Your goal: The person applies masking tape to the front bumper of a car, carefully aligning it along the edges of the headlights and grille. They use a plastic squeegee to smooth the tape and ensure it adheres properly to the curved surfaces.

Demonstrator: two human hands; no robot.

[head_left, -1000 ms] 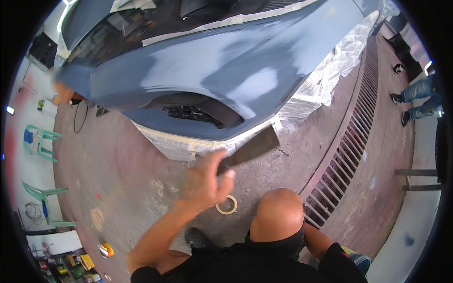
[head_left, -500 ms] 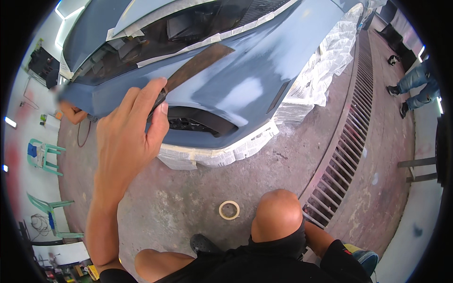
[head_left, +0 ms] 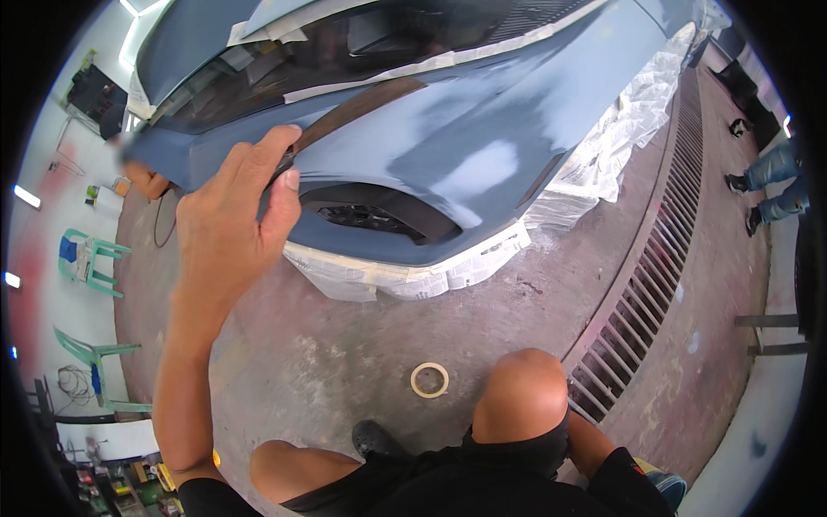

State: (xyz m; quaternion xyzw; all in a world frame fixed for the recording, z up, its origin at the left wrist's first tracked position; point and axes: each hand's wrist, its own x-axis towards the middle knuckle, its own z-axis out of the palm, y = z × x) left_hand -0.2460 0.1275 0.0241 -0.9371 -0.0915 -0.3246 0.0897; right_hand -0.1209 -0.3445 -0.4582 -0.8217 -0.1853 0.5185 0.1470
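My strip (head_left: 362,107) was dark brown. The car body (head_left: 517,112) was slate blue, blotched with paler patches. I noted a cream tape ring (head_left: 414,380) and green chairs (head_left: 83,351).

Two green plastic chairs (head_left: 107,249), long metal floor grate (head_left: 658,267), person in jeans (head_left: 773,168)

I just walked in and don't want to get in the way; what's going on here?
A person's left hand grips one end of a long, dark, flat tool reaching over a car's patchy blue-grey body; whether it touches isn't clear. The right hand is out of sight. Printed paper lines the body's lower edge, and a roll of tape lies on the floor.
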